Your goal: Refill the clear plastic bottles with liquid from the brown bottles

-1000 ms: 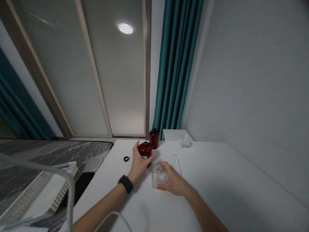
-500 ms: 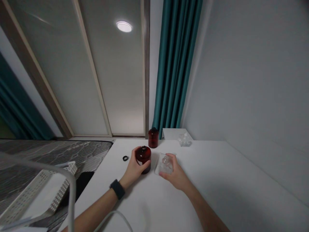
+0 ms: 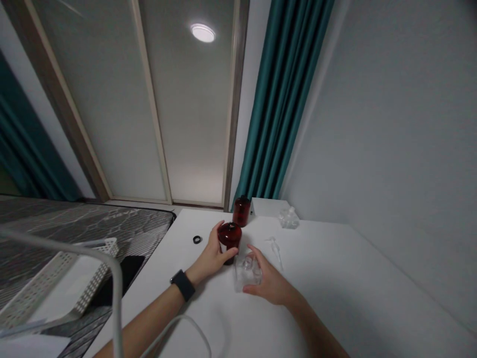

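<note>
My left hand (image 3: 214, 253), with a dark watch on the wrist, is closed around a dark red-brown bottle (image 3: 230, 233). The bottle's neck opening faces up. Just to its right, my right hand (image 3: 266, 278) has its thumb and fingers around a clear, square-sided bottle (image 3: 242, 276). This bottle is close to the red-brown one; whether they touch I cannot tell. Beyond my right hand a thin clear pump with a tube (image 3: 276, 251) lies on the white table (image 3: 238, 323). A small black ring (image 3: 197, 239) lies left of my left hand.
A second red-brown bottle (image 3: 241, 212) with a black top stands at the far edge. Beside it are a white box (image 3: 269, 207) and another clear bottle (image 3: 288, 218). A pale curved tube (image 3: 117, 298) crosses the near left, before a white basket (image 3: 93, 288).
My right hand has brought the clear bottle nearer to me and slightly left. The clear pump on the table now shows behind it. The camera view has tilted; my left hand keeps its hold.
</note>
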Demonstrator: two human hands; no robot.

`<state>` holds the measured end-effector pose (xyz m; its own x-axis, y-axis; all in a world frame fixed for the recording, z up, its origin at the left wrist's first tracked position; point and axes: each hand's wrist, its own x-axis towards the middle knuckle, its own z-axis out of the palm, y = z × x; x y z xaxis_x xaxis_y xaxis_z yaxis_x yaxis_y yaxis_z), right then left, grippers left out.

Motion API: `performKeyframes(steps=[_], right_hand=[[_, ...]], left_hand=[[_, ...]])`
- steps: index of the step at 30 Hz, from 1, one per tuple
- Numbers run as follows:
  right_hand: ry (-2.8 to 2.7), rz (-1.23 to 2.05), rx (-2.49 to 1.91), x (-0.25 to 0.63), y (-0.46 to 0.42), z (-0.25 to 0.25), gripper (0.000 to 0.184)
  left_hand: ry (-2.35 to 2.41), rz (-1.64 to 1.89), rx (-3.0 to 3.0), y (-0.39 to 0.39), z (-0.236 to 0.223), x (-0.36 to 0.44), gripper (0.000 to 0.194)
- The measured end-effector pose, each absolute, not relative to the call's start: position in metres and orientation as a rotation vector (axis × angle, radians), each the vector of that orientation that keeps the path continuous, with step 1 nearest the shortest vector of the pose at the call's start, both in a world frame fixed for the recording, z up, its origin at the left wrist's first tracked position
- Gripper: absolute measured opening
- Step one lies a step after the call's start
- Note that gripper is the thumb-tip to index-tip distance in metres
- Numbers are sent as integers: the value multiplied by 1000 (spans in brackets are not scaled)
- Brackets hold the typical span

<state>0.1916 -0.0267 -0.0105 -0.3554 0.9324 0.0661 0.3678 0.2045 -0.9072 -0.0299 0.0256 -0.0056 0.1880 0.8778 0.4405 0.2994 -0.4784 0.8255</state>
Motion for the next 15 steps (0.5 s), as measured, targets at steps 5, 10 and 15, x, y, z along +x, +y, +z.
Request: performKeyframes(steps=[5, 10, 15], right_hand=[[-1822, 1253, -1125, 186, -30, -19, 129], [-1745, 1208, -922, 195, -16, -23, 82], [-1687, 936, -985, 190, 9, -5, 44]], left_hand=[[1154, 1493, 2191, 9, 20, -47, 50], [956, 1170, 2586, -19, 29, -60, 31], [1093, 984, 2568, -39, 4, -56, 55]])
